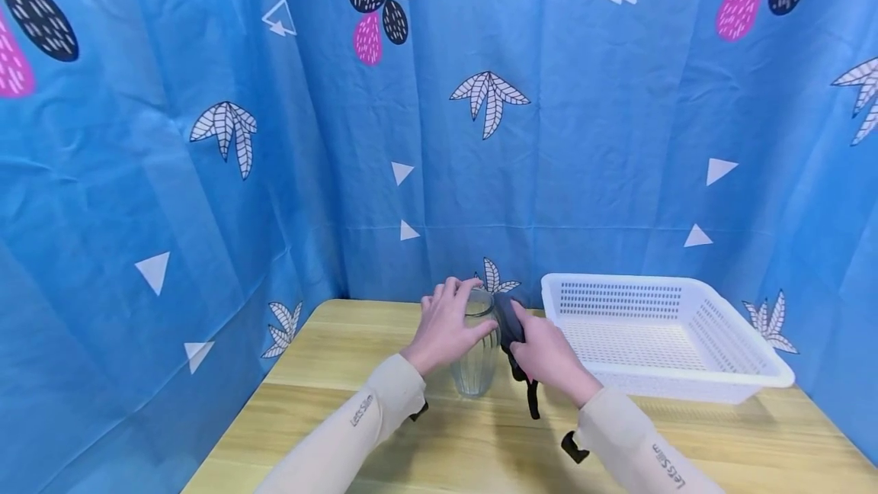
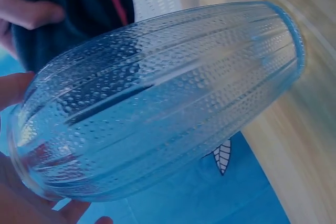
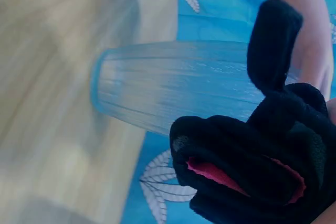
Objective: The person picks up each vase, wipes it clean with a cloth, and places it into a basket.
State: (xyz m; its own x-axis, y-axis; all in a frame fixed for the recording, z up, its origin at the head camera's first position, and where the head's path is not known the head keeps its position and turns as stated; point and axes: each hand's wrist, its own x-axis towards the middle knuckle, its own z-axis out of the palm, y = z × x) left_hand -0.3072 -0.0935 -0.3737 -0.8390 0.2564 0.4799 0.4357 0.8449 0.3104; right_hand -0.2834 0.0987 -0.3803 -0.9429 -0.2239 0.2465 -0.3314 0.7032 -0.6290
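Clear ribbed glass vase [image 1: 475, 364], steadied at the top

Vase upright toward the far middle of the yellowish wooden table [image 1: 357, 326], left of the white perforated plastic basket [image 1: 675, 383]. Probably stiff, fragile, fairly weighty; smooth rim may slip, dimpled body should grip better. Best hold: around the neck or wide shoulder. Left hand [image 1: 447, 326] in from near left, thumb and fingers curled round the neck. Right hand [image 1: 549, 353], from near right, grips a soft black red-lined fabric bundle [image 1: 509, 320]; contact with glass unclear.
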